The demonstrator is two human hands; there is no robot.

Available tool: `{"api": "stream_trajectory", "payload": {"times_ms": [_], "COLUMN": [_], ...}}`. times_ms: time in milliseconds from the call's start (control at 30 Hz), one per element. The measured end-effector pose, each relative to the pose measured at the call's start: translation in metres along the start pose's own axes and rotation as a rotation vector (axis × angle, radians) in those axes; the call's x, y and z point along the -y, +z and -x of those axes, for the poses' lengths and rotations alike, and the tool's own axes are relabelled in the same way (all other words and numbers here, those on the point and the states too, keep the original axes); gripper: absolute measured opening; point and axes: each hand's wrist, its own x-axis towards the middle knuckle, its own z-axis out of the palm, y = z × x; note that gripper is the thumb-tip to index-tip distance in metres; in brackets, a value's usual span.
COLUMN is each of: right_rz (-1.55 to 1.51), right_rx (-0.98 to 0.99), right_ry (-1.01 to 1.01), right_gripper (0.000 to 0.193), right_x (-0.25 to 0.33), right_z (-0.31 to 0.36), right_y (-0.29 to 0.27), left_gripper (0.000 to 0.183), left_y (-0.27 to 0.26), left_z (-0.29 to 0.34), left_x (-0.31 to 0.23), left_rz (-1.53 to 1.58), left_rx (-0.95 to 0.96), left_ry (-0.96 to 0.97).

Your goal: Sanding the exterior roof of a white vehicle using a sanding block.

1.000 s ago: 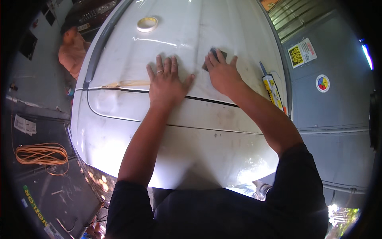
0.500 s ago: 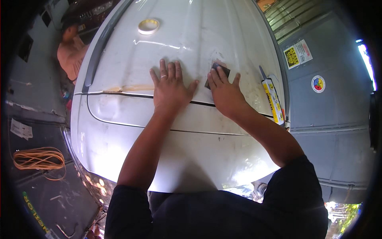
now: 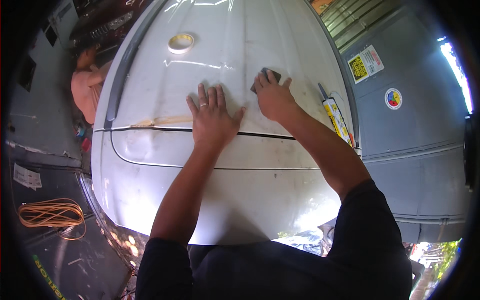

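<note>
My left hand (image 3: 215, 120) lies flat on the white vehicle body panel (image 3: 165, 90), fingers spread, a ring on one of them, its heel close to the dark panel seam. To the right, my right hand (image 3: 275, 100) presses a dark piece of sandpaper (image 3: 276, 75) against the panel. Its fingers lie over the sandpaper with the thumb side turned left, and part of the sheet is hidden beneath them. A brownish patch (image 3: 165, 121) runs along the seam left of my left hand.
A roll of masking tape (image 3: 180, 44) rests farther up the panel. A yellow sealant tube (image 3: 338, 121) with a nozzle lies at its right edge. Another person (image 3: 89, 87) is at the far left. A coiled orange cord (image 3: 51, 212) hangs at the lower left; a grey wall (image 3: 415, 130) stands right.
My right hand has slid the sandpaper farther up the panel and slightly left. My left hand stays flat near the seam. The whole view has shifted a little.
</note>
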Motion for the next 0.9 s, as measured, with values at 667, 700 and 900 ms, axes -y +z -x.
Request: {"api": "stream_trajectory", "payload": {"times_ms": [667, 700, 900], "right_rz": [0.05, 0.087, 0.049], "right_rx": [-0.03, -0.028, 0.005], "right_ry": [-0.005, -0.03, -0.008], "right_gripper": [0.06, 0.06, 0.063], "right_x": [-0.006, -0.006, 0.005], "right_z": [-0.009, -0.013, 0.006], "right_y": [0.01, 0.007, -0.006], "left_gripper": [0.095, 0.095, 0.094], "left_y": [0.001, 0.0, -0.008], "left_z": [0.004, 0.005, 0.003], "left_x": [-0.004, -0.004, -0.013], "left_rz": [-0.018, -0.021, -0.064], "left_rx": [0.013, 0.011, 0.055], "left_ry": [0.011, 0.014, -0.015]}}
